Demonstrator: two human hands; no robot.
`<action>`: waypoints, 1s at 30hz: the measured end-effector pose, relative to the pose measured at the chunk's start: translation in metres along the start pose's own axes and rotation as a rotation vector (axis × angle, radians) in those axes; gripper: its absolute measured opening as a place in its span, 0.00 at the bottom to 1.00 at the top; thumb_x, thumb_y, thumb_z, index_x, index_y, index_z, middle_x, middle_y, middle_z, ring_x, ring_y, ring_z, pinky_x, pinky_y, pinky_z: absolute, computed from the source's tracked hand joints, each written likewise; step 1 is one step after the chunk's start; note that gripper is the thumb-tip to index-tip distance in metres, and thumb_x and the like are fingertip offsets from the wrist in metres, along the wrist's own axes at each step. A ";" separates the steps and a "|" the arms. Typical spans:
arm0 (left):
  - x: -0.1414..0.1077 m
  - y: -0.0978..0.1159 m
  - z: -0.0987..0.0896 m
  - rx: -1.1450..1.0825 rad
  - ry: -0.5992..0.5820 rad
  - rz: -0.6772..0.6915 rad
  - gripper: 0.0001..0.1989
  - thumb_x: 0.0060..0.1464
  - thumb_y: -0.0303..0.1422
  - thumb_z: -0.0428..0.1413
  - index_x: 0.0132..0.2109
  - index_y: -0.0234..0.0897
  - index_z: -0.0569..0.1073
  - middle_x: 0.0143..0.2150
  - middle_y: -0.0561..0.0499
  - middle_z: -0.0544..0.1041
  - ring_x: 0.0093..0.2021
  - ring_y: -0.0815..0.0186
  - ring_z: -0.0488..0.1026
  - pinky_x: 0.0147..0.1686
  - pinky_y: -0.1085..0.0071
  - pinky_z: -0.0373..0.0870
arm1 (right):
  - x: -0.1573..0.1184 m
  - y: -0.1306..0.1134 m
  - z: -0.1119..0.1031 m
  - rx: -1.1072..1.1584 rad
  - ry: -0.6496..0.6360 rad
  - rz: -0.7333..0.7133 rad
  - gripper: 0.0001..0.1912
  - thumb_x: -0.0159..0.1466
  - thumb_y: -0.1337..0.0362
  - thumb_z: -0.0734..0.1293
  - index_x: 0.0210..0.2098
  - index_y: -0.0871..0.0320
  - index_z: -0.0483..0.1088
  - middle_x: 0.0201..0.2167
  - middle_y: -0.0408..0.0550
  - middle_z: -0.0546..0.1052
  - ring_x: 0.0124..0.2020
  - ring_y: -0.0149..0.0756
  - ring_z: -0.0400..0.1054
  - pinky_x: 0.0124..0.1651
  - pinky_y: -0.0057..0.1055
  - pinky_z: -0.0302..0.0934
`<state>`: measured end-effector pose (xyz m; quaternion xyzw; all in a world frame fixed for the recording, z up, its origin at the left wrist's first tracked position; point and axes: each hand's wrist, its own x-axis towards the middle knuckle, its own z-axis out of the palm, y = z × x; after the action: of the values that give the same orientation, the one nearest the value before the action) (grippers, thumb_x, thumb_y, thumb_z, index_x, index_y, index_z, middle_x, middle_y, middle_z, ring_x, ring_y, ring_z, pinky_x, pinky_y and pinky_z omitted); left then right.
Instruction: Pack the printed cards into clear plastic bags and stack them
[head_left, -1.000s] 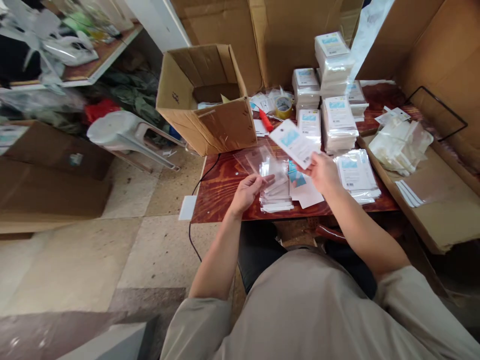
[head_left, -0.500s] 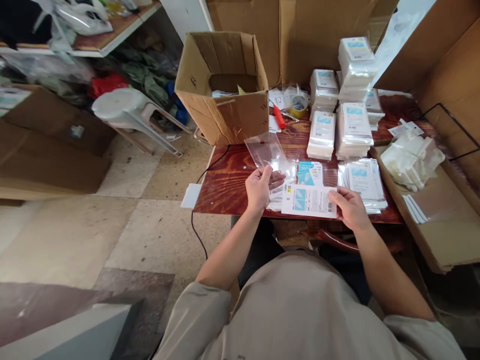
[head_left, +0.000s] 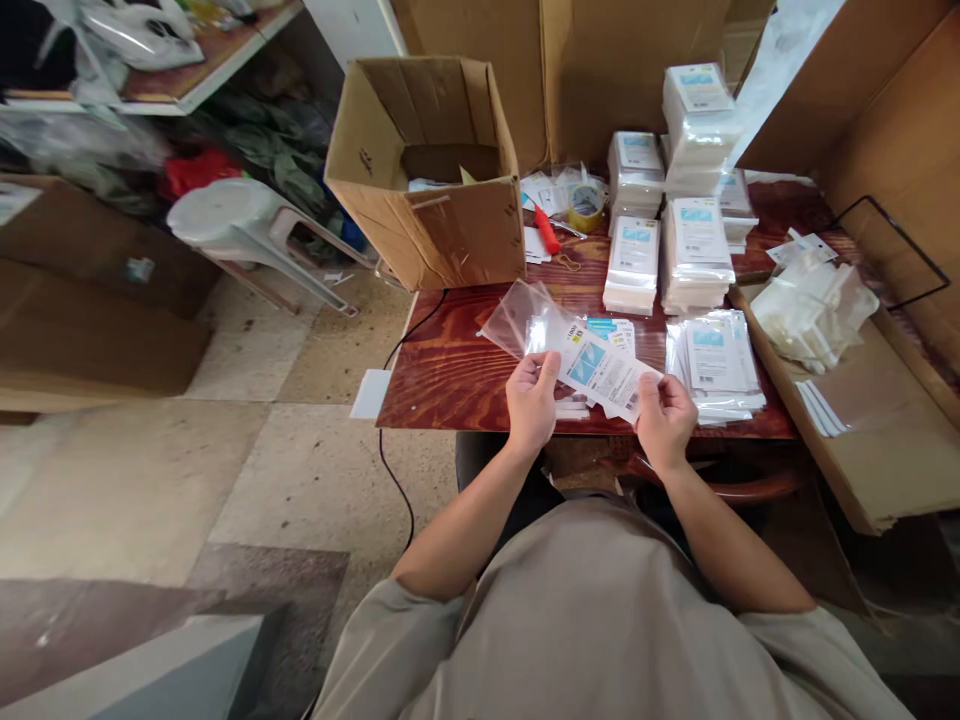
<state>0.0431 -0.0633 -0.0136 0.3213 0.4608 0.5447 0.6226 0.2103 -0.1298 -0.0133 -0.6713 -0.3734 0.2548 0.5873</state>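
Observation:
My right hand (head_left: 666, 420) pinches the lower right end of a white printed card (head_left: 601, 375) with blue pictures and a yellow mark. Thumb and fingers of my left hand (head_left: 534, 402) are closed on a clear plastic bag (head_left: 517, 318), which stretches up and left over the table. The card slants between both hands, its upper left end at the bag; whether it is inside the bag I cannot tell. Beneath it lie more blue-and-white cards (head_left: 621, 332). Right of my right hand is a pile of bagged cards (head_left: 716, 370).
An open cardboard box (head_left: 465, 225) stands at the table's back left. Stacks of packed cards (head_left: 631, 262) rise behind my hands. A red-handled tool (head_left: 547, 230) and a tape roll (head_left: 585, 207) lie near the box. To the right, a cardboard tray (head_left: 892, 430) holds plastic bags (head_left: 814, 305).
The card has tilted and moved left to the plastic bag, carried by my right hand. My left fingers, spread before, have closed at the bag. The view has shifted slightly.

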 end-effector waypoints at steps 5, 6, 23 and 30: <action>-0.022 -0.004 0.008 -0.052 -0.097 -0.003 0.26 0.55 0.54 0.70 0.49 0.39 0.77 0.48 0.45 0.85 0.49 0.52 0.84 0.47 0.56 0.85 | 0.002 0.000 0.037 0.103 0.098 -0.098 0.23 0.67 0.41 0.67 0.32 0.53 0.63 0.27 0.43 0.68 0.29 0.35 0.64 0.35 0.32 0.65; -0.026 -0.007 0.010 -0.066 -0.123 0.011 0.25 0.56 0.52 0.70 0.51 0.40 0.79 0.50 0.45 0.85 0.52 0.52 0.84 0.51 0.56 0.84 | 0.003 -0.003 0.044 0.120 0.109 -0.116 0.22 0.65 0.41 0.68 0.36 0.54 0.65 0.31 0.46 0.71 0.32 0.36 0.67 0.38 0.33 0.67; -0.006 0.005 0.013 0.359 -0.518 -0.136 0.28 0.56 0.59 0.67 0.43 0.37 0.77 0.28 0.47 0.80 0.21 0.63 0.75 0.22 0.68 0.73 | 0.029 -0.014 -0.027 0.129 -0.407 0.190 0.28 0.59 0.43 0.80 0.47 0.58 0.77 0.39 0.51 0.83 0.33 0.37 0.77 0.34 0.32 0.73; 0.061 0.017 -0.019 1.202 0.190 0.302 0.20 0.59 0.48 0.66 0.48 0.35 0.76 0.54 0.31 0.79 0.59 0.37 0.74 0.61 0.43 0.69 | 0.078 0.041 -0.109 -0.583 0.350 -0.064 0.20 0.61 0.56 0.73 0.48 0.61 0.78 0.37 0.57 0.82 0.40 0.51 0.76 0.51 0.53 0.70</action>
<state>0.0183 -0.0026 -0.0192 0.6273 0.6894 0.2984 0.2054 0.3491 -0.1340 -0.0263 -0.8324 -0.3450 -0.0004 0.4336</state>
